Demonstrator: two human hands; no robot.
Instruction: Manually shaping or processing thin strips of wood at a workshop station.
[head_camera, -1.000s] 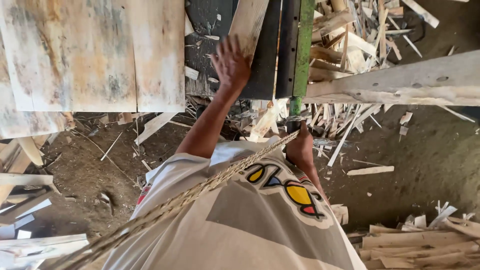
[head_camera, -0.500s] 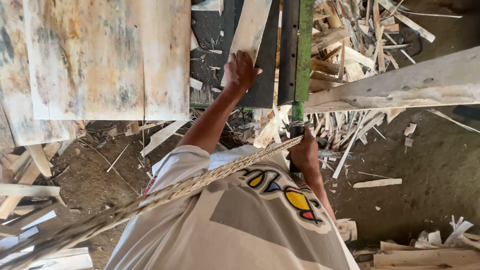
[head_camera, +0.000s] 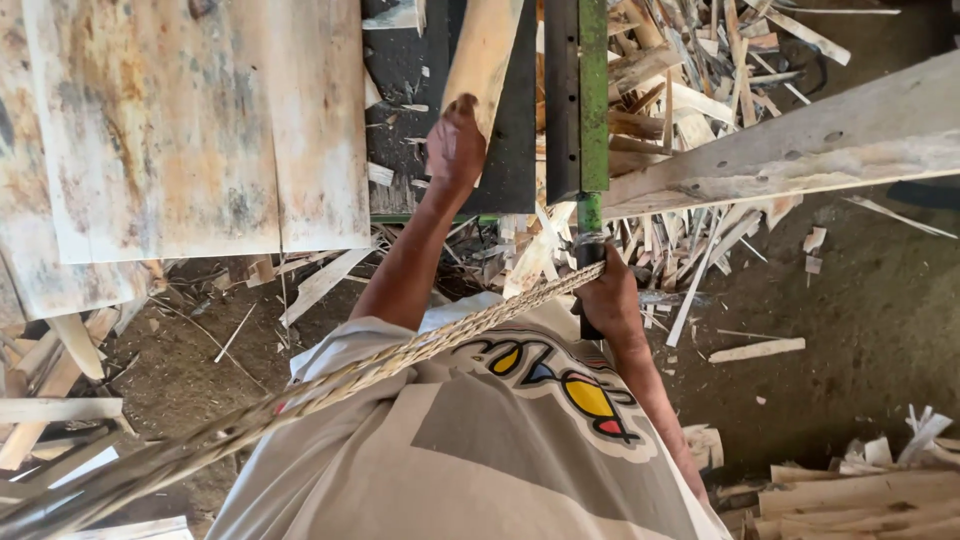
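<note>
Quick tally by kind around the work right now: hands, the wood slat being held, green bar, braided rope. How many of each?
Hands: 2 (left hand, right hand)
Wood slat: 1
Green bar: 1
Braided rope: 1
Total: 5

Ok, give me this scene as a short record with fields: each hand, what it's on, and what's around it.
left hand: pressed against the near end of a pale wooden slat that lies on a dark machine bed
right hand: gripped round the lower end of a green metal bar
rope: braided, runs from the lower left up to the right hand
left of bed: worn plywood sheets
right: long plank
ground: wood offcuts on dirt
</note>
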